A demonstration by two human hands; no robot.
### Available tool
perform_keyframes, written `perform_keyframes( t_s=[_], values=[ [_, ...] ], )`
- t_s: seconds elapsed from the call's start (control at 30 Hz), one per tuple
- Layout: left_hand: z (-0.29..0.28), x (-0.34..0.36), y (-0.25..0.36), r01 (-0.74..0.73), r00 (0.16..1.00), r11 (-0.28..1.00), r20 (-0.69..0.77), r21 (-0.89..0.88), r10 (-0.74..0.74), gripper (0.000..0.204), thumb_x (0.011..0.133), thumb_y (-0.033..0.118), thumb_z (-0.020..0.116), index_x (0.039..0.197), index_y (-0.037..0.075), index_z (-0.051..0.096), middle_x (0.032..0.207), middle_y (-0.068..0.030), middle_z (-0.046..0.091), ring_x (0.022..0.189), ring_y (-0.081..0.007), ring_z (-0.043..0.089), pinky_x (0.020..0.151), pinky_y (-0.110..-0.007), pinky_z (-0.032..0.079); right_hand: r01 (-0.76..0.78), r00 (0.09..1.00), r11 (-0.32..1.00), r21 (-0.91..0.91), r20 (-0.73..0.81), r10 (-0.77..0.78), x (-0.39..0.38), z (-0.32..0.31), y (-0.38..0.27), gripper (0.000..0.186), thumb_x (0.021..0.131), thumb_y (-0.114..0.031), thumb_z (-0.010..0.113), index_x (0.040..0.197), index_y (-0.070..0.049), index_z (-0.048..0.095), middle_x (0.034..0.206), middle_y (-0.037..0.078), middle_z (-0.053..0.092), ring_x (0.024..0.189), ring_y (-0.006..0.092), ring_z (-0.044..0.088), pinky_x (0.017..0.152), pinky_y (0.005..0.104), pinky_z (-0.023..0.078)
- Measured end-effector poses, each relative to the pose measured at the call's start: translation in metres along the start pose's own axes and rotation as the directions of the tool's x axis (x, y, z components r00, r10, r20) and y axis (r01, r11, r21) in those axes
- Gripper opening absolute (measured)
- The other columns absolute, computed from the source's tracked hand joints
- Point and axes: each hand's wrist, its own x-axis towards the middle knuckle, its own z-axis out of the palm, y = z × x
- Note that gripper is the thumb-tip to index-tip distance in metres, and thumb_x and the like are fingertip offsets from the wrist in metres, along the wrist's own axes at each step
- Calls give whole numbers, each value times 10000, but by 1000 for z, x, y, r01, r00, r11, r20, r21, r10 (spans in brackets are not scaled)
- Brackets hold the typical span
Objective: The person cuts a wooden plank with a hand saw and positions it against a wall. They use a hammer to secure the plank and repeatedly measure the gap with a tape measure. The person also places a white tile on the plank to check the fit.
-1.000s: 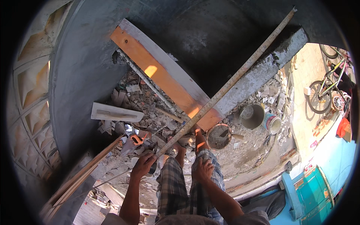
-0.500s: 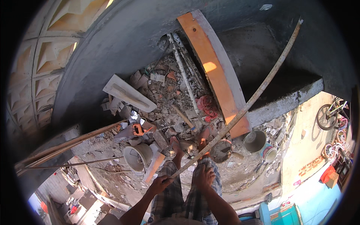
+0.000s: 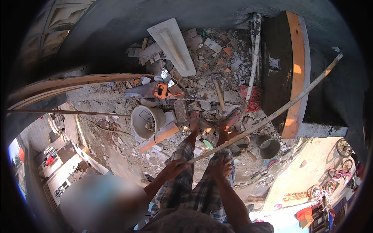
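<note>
Pole [image 3: 272, 116] slanting from the left hand [image 3: 175, 169] to the far right, above rubble [image 3: 202, 83].
The right hand [image 3: 220, 167] rests on the right leg [image 3: 228, 158], beside the pole's near end; farther out the pole crosses in front of a plank [image 3: 297, 50]. Ahead of the feet [image 3: 230, 119] a hammer [image 3: 220, 94] lies on the rubble, left of a cloth [image 3: 254, 101] and a pipe [image 3: 253, 58]. Left of the hammer is a handsaw [image 3: 143, 91], with a plastering float [image 3: 171, 46] beyond it. A bucket [image 3: 136, 130] stands left of the feet, a short board [image 3: 159, 136] just beside it; another bucket [image 3: 274, 146] and a smaller pail [image 3: 274, 167] stand right, bicycles [image 3: 319, 192] farther right.
</note>
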Motion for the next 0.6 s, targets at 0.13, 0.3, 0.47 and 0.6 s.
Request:
perform_keyframes(
  t_s=[0.13, 0.3, 0.47, 0.6],
  values=[
    [6, -2, -31, -86, 989, 980, -136, -180, 61, 351, 1025, 339, 620, 1137, 22, 721, 755, -78, 667, 691, -140, 588, 671, -350, 488, 17, 1000, 998, -65, 22, -16, 2, 13, -5, 888, 789, -532, 748, 1496, -136, 388, 1361, 283, 453, 1179, 476, 517, 987, 564, 426],
    [-4, 1, -44, 171, 978, 966, -86, -195, -191, 373, 1044, 347, 590, 1167, 23, 729, 856, -69, 711, 812, -109, 646, 750, -314, 513, -53, 986, 998, -38, 154, 58, 6, 14, -16, 1059, 741, -501, 815, 1582, -158, 270, 1551, 336, 291, 1357, 564, 399, 1121, 631, 337],
    [3, 5, -44, 27, 955, 936, -268, -350, -128, 606, 969, 426, 678, 1427, 45, 567, 1007, -141, 700, 940, -202, 663, 843, -361, 513, -35, 981, 991, -125, 186, 59, 7, 16, -22, 1113, 754, -530, 801, 1613, -148, 206, 1546, 335, 286, 1370, 563, 388, 1126, 638, 339],
    [-1, 10, -49, 95, 948, 948, -263, -304, -180, 950, 877, 458, 782, 1602, 43, 330, 1282, -242, 650, 1160, -291, 646, 1003, -393, 488, -23, 987, 981, -194, 153, 54, 8, 26, -22, 1125, 771, -541, 787, 1627, -149, 171, 1550, 326, 278, 1389, 557, 372, 1130, 644, 334]
  ],
)
